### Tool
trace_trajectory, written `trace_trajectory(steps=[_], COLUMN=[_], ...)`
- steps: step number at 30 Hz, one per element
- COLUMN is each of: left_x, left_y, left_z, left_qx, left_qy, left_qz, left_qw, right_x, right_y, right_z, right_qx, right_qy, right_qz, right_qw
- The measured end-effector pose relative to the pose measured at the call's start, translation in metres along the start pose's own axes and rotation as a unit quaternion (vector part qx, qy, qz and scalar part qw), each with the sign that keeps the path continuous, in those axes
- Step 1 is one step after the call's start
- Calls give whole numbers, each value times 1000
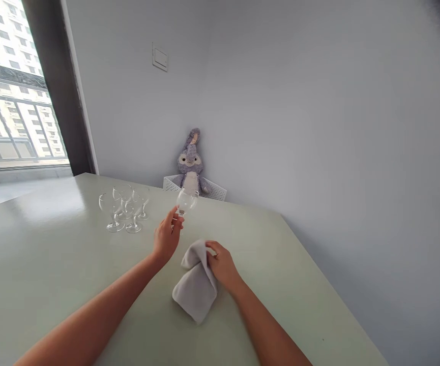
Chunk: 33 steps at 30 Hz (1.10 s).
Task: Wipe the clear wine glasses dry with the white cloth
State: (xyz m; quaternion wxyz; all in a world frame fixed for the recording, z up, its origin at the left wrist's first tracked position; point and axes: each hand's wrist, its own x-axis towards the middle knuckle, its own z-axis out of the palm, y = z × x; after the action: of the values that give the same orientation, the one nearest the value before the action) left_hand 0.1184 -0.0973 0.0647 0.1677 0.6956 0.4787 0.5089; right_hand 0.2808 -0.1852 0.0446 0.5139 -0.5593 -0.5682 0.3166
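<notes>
My left hand (168, 235) is closed around the stem of a clear goblet (187, 200), which is near the far edge of the table. Its fingers partly hide the stem and base. Closer to me, my right hand (222, 263) pinches the upper edge of a grey cloth (196, 292). The cloth hangs in folds, with its lower part at the tabletop; whether it rests there I cannot tell. To the left of my left hand, several similar clear goblets (133, 216) stand upright in a close group.
The pale green table (265, 320) narrows toward the wall corner. Behind its far edge, a purple plush toy (190, 163) sits with a white perforated basket (216, 191). A window (13, 91) with a railing is at left, and a light switch (160, 57) is on the wall.
</notes>
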Motion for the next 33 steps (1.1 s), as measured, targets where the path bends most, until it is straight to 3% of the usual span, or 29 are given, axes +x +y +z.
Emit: trace_trajectory(steps=[2,4,6,8,11,14,18,20,22,24,28,33], left_x=[0,-8,-22,-36,-50,-54,-57,-59,-62,-65,-66,-59], left_y=[-1,-1,2,6,13,19,20,16,11,6,3,2], left_z=[0,7,16,24,30,29,31,34,38,41,44,46], left_qx=[-13,-6,4,6,-8,-12,38,67,94,114,137,152], left_qy=[3,-14,-51,-99,-145,-147,-120,-178,-264,-310,-249,-200], left_qz=[-6,3,30,79,163,211,188,188,193,182,134,84], left_qw=[1000,1000,998,992,976,966,974,964,940,926,949,964], right_x=[3,6,7,5,3,9,41,60,76,86,93,97], right_y=[2,-1,-7,-13,-17,-12,6,21,40,60,94,114], right_z=[-6,-9,-7,1,14,13,-28,-58,-88,-115,-151,-172], right_qx=[-139,-175,-105,30,216,256,118,56,30,2,-55,-125], right_qy=[40,82,76,27,-46,-4,134,206,249,288,336,350], right_qz=[-50,-77,-67,-30,10,2,5,36,58,80,118,147], right_qw=[988,978,989,999,975,967,984,976,966,954,933,917])
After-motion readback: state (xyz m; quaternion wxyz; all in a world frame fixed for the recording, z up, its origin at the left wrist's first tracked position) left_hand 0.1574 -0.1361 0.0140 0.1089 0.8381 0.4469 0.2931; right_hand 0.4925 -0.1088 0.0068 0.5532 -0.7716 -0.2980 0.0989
